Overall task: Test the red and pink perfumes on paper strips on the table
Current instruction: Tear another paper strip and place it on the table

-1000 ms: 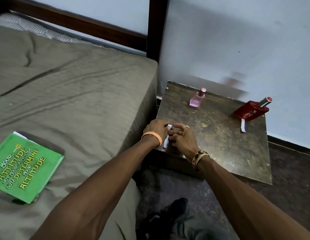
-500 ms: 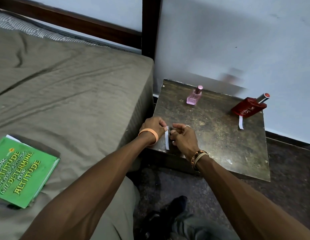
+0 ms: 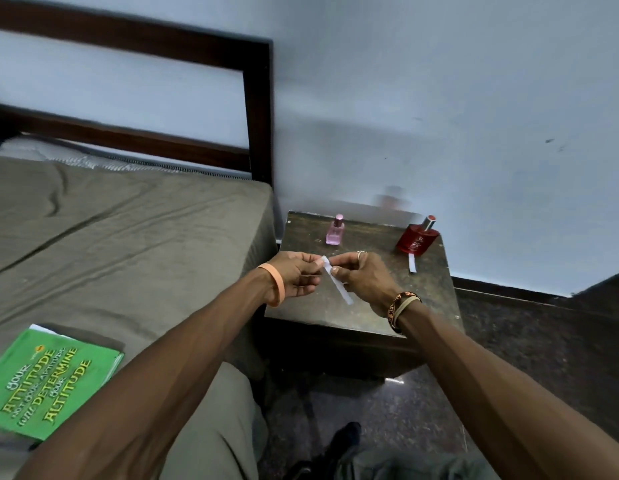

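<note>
1. Indoors, a person's left hand (image 3: 294, 275) and right hand (image 3: 365, 277) hold a white paper strip (image 3: 337, 282) between them over the near left part of a small dark table (image 3: 425, 296).
2. The left thumb and fingertips pinch the strip's upper end; the right thumb and forefinger pinch it just below, with the other fingers of both hands curled.
3. The strip slants down toward the person, its lower end free; whether it touches the tabletop cannot be told.
4. The pink perfume (image 3: 334, 232) stands upright near the table's far edge, beyond the hands.
5. The red perfume (image 3: 418, 239) stands capped at the far right corner, well apart from the pink bottle.
6. A second strip (image 3: 412, 264) lies flat at the red bottle's base.
7. An orange wristband (image 3: 277, 285) circles the left wrist and a beaded bracelet (image 3: 401, 308) the right.
8. A green book (image 3: 52, 382) lies on the bed (image 3: 128, 230) at left.
</note>
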{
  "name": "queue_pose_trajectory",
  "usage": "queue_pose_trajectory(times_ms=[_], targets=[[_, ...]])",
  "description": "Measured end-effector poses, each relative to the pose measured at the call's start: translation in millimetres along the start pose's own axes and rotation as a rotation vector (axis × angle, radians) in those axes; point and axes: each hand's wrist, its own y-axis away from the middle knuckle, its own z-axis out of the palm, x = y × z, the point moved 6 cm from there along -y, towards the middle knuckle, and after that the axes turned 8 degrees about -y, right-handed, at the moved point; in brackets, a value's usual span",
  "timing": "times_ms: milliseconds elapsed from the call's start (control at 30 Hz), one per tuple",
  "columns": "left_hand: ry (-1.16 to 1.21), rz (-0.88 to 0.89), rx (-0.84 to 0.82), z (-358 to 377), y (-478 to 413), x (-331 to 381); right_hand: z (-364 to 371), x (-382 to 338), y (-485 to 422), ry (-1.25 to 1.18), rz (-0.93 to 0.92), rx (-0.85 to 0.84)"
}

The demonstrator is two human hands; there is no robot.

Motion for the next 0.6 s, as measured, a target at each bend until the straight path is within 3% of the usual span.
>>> queue_pose_trajectory(times_ms=[233,600], targets=[[0.069,0.174,-0.034,48.3,61.1,47.6,-36.9,-47.8,65.3,-0.152,-0.045,-0.023],[0.054,0.246,-0.084,91.2,98.0,66.4,-92.6,-41.8,136.0,-0.295,-0.059,-0.020]])
